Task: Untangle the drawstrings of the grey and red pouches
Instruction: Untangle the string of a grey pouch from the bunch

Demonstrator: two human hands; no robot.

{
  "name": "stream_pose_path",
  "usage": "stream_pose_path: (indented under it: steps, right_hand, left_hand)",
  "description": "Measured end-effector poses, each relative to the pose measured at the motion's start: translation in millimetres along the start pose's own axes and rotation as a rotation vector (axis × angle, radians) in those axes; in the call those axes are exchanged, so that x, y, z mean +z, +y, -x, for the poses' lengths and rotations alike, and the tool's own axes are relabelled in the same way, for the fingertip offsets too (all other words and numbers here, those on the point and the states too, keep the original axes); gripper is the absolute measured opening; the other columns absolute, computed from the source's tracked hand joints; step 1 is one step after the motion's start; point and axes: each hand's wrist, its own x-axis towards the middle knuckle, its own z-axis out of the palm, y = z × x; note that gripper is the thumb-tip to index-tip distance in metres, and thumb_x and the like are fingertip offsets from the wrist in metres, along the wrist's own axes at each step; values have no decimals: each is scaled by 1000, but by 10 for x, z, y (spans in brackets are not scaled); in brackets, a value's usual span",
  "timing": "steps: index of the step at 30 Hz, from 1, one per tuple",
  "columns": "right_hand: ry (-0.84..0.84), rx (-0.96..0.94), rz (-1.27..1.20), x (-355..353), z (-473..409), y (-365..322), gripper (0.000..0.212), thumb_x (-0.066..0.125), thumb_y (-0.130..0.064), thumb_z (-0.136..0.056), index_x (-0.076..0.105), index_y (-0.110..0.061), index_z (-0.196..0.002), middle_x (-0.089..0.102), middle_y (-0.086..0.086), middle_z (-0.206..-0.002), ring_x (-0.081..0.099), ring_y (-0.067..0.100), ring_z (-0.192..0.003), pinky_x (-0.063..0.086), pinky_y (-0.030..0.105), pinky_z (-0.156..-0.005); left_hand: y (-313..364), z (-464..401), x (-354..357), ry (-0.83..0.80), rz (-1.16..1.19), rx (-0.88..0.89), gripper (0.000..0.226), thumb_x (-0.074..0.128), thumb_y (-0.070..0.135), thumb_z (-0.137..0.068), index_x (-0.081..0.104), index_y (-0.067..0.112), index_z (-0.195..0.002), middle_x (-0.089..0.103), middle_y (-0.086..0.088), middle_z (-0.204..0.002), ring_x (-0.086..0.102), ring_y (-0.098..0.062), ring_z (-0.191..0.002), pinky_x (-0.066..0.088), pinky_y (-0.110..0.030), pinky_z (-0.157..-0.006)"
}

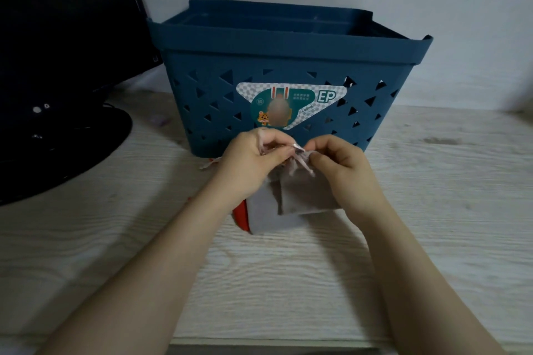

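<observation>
Grey pouches (pixel 305 196) hang over a red pouch (pixel 240 215) before the basket (pixel 288 66); my left hand (pixel 251 161) and right hand (pixel 343 164) pinch their drawstrings (pixel 300 158).

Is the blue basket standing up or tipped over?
Standing up. The blue basket sits on the table with its open rim facing upward.

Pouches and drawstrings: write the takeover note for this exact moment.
Left hand and right hand: each pinches the drawstrings at the pouch mouths, in front of the blue basket.
Grey pouches hang below the hands, over the table; red pouch shows only as an edge behind them.
Done: nothing visibly freed.
Left: work the strings apart, separate the pouches.
</observation>
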Motion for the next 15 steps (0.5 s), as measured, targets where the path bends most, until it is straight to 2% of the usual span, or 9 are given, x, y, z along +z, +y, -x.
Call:
stream_pose_path:
  steps: [2,5,7,9,12,13,15]
  right_hand:
    - [-14,29,-33,11,8,-23,28,50,4,-85,62,-17,-71,59,-8,-64,50,8,-66,39,19,-62]
    - [-102,32,-44,32,21,-50,30,46,9,-83,62,-12,-69,59,-4,-63,50,10,-66,39,16,-60]
    - [-153,51,-65,51,25,-52,22,47,1,-84,61,-10,-70,58,4,-67,49,16,-67,38,20,-62]
    - [-121,89,-136,63,26,-32,18,50,-12,-88,59,-11,-72,54,5,-67,46,17,-67,36,26,-63]
    - [-59,80,-191,75,15,-11,11,52,-10,-93,62,-15,-93,63,10,-78,53,19,-72,42,31,-68]
    - [-73,55,-167,77,16,-13,14,52,-9,-93,64,-14,-98,66,11,-85,57,18,-77,45,29,-71]
    - [-106,26,-127,61,26,-35,15,53,-9,-92,68,-11,-92,69,4,-83,60,11,-78,47,21,-72]
  left_hand:
    - [-54,-20,-12,78,-191,108,18,69,3,-78,71,21,-81,56,8,-80,56,-5,-73,44,-17,-73]
    - [-122,-10,-15,132,-427,294,13,67,12,-76,75,12,-86,58,3,-80,54,-8,-73,43,-16,-66]
    - [-131,3,6,142,-463,349,16,63,13,-76,74,10,-86,58,2,-81,54,-7,-72,44,-19,-63]
    - [-107,16,32,148,-462,391,9,64,8,-76,69,8,-83,53,6,-81,52,-4,-71,42,-16,-64]
    - [-86,21,36,146,-448,428,3,62,10,-78,64,8,-79,51,6,-80,49,-2,-69,38,-11,-63]
    - [-84,27,34,141,-448,435,5,60,12,-78,63,8,-79,51,5,-80,49,-2,-70,38,-12,-64]
    - [-78,31,41,131,-446,439,9,58,15,-78,62,7,-79,51,5,-81,48,-1,-70,38,-12,-64]
